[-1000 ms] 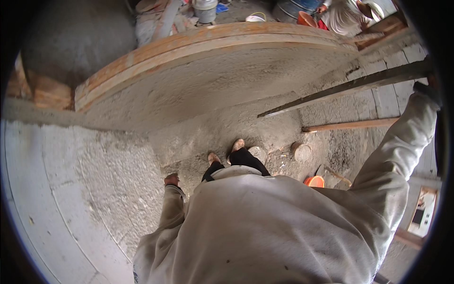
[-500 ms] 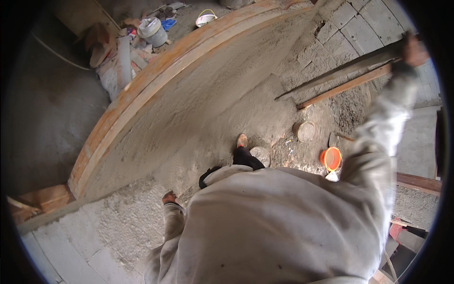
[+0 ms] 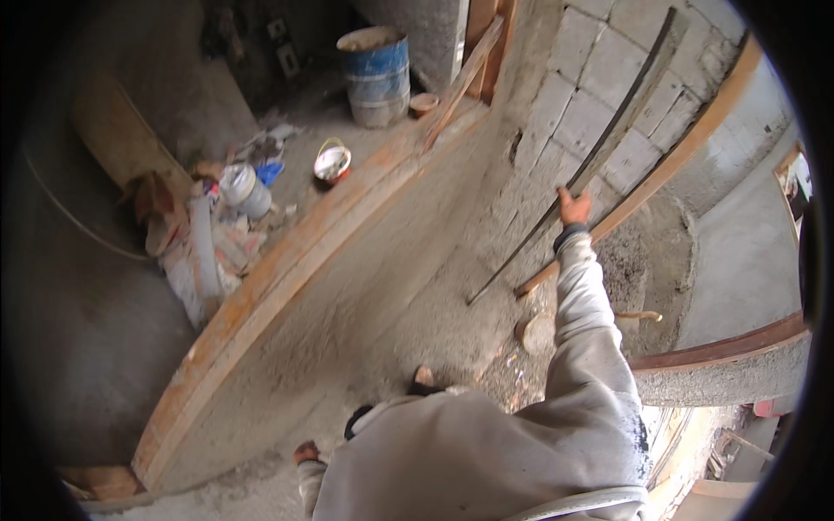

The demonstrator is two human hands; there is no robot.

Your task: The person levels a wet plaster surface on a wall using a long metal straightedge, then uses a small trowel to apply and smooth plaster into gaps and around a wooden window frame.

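My right hand [image 3: 573, 206] is closed around a long, narrow grey straightedge [image 3: 630, 104] with a dark edge. The bar slants from the plastered floor up in front of the block wall [image 3: 578, 100]. Just right of it, a long wooden board [image 3: 682, 163] leans at a similar slant, its lower end near my right forearm. My left hand [image 3: 306, 451] hangs low at my left side, beyond my sleeve. Its fingers are too small and dim to make out, and I see nothing long in it.
A curved wooden edge [image 3: 261, 304] borders the plastered strip on the left. Past it stand a blue drum [image 3: 375, 82], a white-and-red bucket [image 3: 332, 163], a grey bucket [image 3: 246, 191] and rubble. A round, cement-covered object [image 3: 536, 333] sits near my foot [image 3: 423, 378].
My right arm has come inward from the far right, and the straightedge now stands more steeply. The view has shifted, bringing in the blue drum; the orange bucket is out of sight.
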